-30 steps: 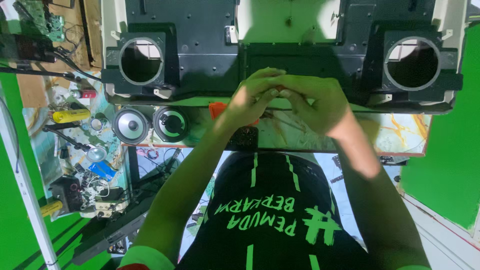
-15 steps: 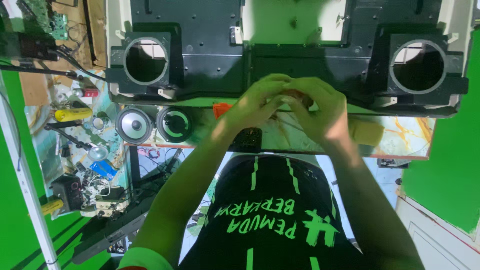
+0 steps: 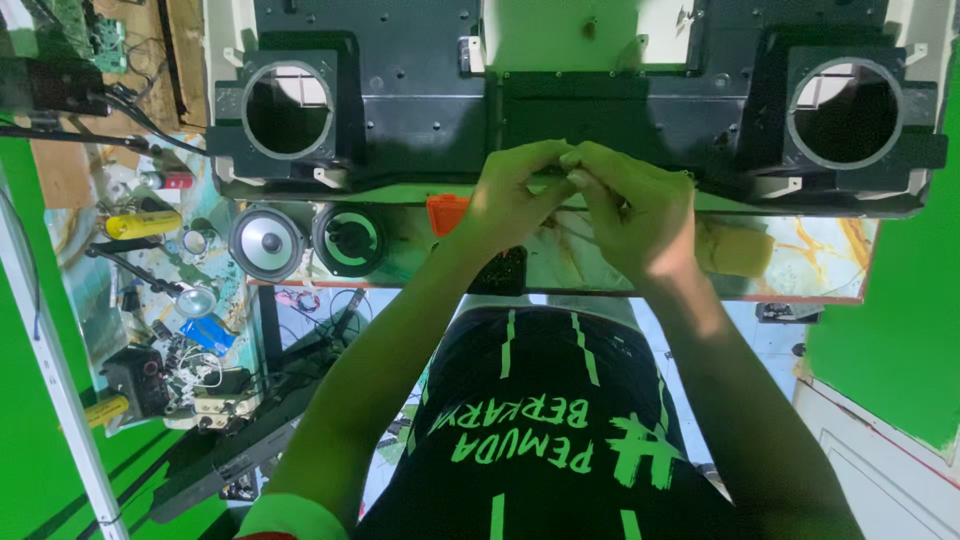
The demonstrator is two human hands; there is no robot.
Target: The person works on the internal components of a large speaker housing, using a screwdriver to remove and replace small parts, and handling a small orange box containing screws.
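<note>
My left hand (image 3: 510, 195) and my right hand (image 3: 640, 215) meet fingertip to fingertip at the front edge of a black speaker cabinet (image 3: 400, 110). Together they pinch a small part that the fingers mostly hide. Thin wires (image 3: 575, 232) trail beneath the hands over the marbled table top (image 3: 820, 250). The cabinet has a round empty opening on the left (image 3: 288, 108) and another on the right (image 3: 845, 112). An orange piece (image 3: 446, 212) lies just left of my left wrist.
Two loose round speakers (image 3: 266, 242) (image 3: 349, 240) lie on the table left of the hands. A yellow sponge (image 3: 740, 250) sits right of my right hand. At far left is a cluttered bench with a yellow cylinder (image 3: 140, 224), tools and cables.
Both hands stay at the same spot on the cabinet's front edge. The fingertips have drawn closer together, and the view has shifted slightly.
</note>
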